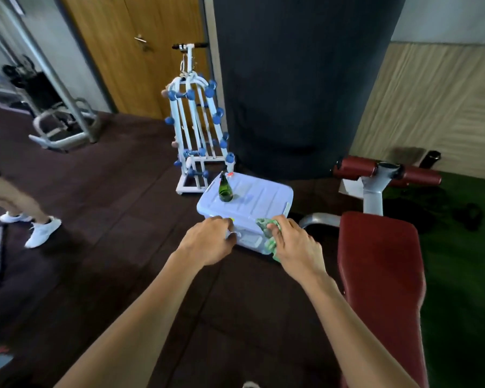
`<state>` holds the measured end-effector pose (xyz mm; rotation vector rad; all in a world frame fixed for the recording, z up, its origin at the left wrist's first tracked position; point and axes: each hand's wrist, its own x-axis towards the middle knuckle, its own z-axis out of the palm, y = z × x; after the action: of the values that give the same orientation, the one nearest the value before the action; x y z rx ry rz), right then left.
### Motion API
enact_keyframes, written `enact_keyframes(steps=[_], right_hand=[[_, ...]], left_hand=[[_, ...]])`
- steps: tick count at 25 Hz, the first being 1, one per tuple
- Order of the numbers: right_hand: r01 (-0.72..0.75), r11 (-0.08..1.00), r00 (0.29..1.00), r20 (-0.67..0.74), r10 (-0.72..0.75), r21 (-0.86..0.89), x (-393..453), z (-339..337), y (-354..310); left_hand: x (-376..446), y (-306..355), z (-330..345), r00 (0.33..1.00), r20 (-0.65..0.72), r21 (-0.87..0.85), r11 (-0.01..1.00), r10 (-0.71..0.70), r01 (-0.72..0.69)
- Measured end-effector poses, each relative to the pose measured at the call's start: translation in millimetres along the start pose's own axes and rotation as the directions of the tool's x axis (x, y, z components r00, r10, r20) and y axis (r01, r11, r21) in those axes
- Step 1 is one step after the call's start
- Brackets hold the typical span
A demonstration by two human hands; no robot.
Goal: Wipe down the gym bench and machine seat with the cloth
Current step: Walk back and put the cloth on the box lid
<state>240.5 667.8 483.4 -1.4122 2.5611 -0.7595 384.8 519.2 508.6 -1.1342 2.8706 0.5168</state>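
Note:
A dark red padded gym bench (381, 264) runs along the right, with red roller pads (356, 168) on a grey post at its far end. My right hand (294, 245) is shut on a green cloth (266, 236), held against the near edge of a pale blue plastic storage box (252, 200) on the floor. My left hand (210, 239) grips the box's near-left corner by its lid clip. A green spray bottle (225, 189) stands upright on the box lid.
A white rack of blue dumbbells (199, 130) stands behind the box. A large dark punching bag (297, 79) hangs beside it. Another person's legs in white shoes (39, 228) are at the left, with grey machine frames (65, 127) behind.

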Motion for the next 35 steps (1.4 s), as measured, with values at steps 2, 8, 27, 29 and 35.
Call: enact_keyframes(steps=[2,8,27,29,35], right_hand=[[-0.031,0.999,0.999,-0.014,0.031,0.008,63,7,-2],[-0.125,0.992,0.991,-0.053,0.126,0.028,243,57,3],[-0.431,0.842,0.901,0.112,0.418,0.324,574,184,153],[-0.46,0.802,0.887,0.159,0.434,0.38,585,207,164],[-0.548,0.672,0.836,0.315,0.449,0.497,598,234,165]], left_hand=[[66,-19,-16,1.0,0.016,-0.005,1.0,0.01,-0.01],[272,-74,-43,0.986,0.103,0.015,0.991,0.134,-0.136],[662,-66,57,0.862,0.496,-0.585,0.773,0.1,0.247],[679,-69,76,0.83,0.552,-0.64,0.679,0.083,0.359],[701,-99,109,0.809,0.578,-0.718,0.535,0.104,0.444]])
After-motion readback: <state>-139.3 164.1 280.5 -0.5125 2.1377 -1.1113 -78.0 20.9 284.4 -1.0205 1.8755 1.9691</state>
